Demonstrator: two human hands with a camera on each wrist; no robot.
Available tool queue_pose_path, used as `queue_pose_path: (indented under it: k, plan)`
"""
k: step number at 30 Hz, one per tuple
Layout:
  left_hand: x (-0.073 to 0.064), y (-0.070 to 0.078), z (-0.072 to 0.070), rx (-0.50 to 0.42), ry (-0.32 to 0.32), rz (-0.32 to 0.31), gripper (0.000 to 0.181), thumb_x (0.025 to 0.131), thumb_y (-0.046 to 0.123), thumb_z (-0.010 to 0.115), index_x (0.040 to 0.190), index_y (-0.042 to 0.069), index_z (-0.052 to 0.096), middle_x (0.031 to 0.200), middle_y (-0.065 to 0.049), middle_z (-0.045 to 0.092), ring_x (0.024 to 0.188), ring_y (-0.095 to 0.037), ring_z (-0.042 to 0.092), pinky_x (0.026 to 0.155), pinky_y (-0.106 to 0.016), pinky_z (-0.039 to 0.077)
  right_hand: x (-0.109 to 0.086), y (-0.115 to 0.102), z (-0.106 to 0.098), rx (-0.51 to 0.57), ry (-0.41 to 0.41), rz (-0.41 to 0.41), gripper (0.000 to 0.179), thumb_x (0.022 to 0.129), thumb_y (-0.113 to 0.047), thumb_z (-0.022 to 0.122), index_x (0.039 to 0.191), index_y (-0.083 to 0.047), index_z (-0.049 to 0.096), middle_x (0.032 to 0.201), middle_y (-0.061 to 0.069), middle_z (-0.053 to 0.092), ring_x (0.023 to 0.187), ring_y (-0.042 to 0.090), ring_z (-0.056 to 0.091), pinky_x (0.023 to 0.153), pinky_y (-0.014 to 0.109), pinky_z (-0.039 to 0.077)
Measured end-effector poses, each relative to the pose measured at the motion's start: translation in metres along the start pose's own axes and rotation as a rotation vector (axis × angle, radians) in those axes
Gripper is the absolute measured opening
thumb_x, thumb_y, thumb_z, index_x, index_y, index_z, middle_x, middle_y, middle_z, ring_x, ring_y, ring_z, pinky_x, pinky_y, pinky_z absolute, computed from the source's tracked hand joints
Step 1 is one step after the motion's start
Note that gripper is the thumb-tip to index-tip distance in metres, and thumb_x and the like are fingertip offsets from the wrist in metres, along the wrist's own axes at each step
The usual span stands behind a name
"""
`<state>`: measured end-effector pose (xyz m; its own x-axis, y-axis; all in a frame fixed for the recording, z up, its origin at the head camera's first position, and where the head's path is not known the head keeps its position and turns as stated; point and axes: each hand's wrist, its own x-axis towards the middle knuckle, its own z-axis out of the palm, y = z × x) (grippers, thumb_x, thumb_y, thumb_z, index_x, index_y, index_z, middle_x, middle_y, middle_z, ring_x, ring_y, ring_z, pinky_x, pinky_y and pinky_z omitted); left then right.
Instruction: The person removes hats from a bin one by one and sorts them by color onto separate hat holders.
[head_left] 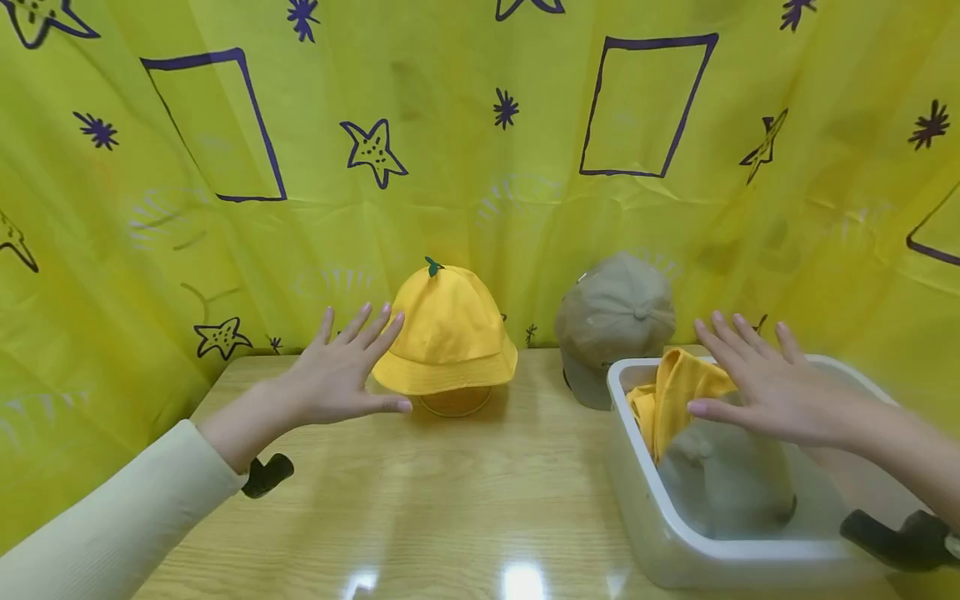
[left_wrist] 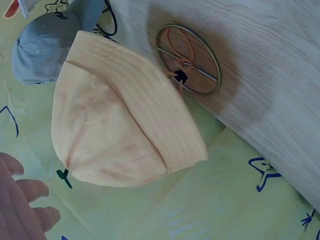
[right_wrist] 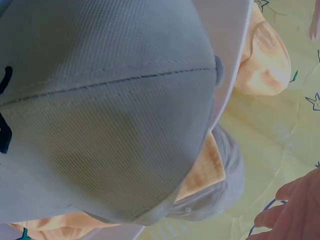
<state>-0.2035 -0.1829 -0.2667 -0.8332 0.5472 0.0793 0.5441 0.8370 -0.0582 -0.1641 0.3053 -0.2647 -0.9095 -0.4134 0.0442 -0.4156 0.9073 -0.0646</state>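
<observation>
A yellow bucket hat point(head_left: 450, 333) with a small green leaf on top sits on a round wire stand point(left_wrist: 218, 75) on the table. My left hand point(head_left: 341, 379), fingers spread, hovers left of the hat and holds nothing. At the back right a grey-beige cap point(head_left: 618, 312) stands with its brim facing forward. Over the white bin point(head_left: 652, 500) my right hand point(head_left: 780, 396) is held with spread fingers, nothing in it. Inside the bin lie another grey cap point(head_left: 727, 479) and yellow hat fabric point(head_left: 682, 392). In the right wrist view the binned cap point(right_wrist: 115, 125) fills much of the picture.
The wooden table point(head_left: 420, 508) runs back to a yellow curtain point(head_left: 450, 208) printed with stars and frames. The bin occupies the table's right front. Dark wrist-camera mounts show beside each forearm.
</observation>
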Motion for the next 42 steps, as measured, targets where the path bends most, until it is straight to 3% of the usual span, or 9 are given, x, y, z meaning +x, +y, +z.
queue_pose_path:
  k: [9,15,27,33,42]
  plan:
    - [0.011,0.009,0.000,-0.018,0.012,0.006,0.106,0.081,0.073,0.048,0.153,0.012,0.002,0.159,-0.012,0.001,0.146,-0.032,-0.002,0.108,-0.067,-0.007,0.000,0.005,-0.002,-0.006,0.012,0.007,0.096,0.090,-0.050,0.056,0.151,-0.003,-0.002,0.154,0.029,-0.003,0.141,0.043,-0.012,0.102,0.050,-0.031]
    - [0.022,0.017,0.003,-0.013,0.027,0.046,0.105,0.081,0.074,0.047,0.153,0.010,0.005,0.159,-0.014,0.005,0.146,-0.033,0.003,0.108,-0.068,-0.005,-0.005,0.012,-0.005,-0.017,0.009,0.019,0.102,0.087,-0.051,0.060,0.151,-0.004,-0.005,0.153,0.029,-0.004,0.141,0.041,-0.014,0.100,0.052,-0.031]
    - [0.056,0.040,-0.003,-0.002,0.044,0.105,0.104,0.082,0.075,0.045,0.153,0.012,0.003,0.159,-0.012,0.005,0.146,-0.031,0.003,0.111,-0.064,-0.005,-0.019,0.031,-0.005,-0.059,0.006,0.090,0.106,0.085,-0.052,0.062,0.151,-0.003,-0.006,0.151,0.035,-0.001,0.139,0.047,-0.012,0.098,0.055,-0.032]
    - [0.070,0.048,0.001,-0.011,0.005,0.108,0.103,0.082,0.074,0.046,0.153,0.015,-0.001,0.160,-0.011,0.002,0.146,-0.029,0.000,0.112,-0.060,-0.008,-0.033,0.047,-0.003,-0.120,0.015,0.131,0.106,0.085,-0.053,0.061,0.151,-0.004,-0.007,0.151,0.034,-0.006,0.139,0.043,-0.018,0.098,0.054,-0.033]
    - [0.083,0.074,-0.003,-0.011,-0.013,0.160,0.105,0.081,0.077,0.043,0.152,0.018,-0.006,0.159,-0.006,-0.005,0.146,-0.024,-0.004,0.113,-0.058,-0.009,-0.050,0.069,0.004,-0.197,0.061,0.208,0.111,0.082,-0.058,0.061,0.150,-0.008,-0.012,0.152,0.024,-0.018,0.138,0.039,-0.025,0.098,0.055,-0.033]
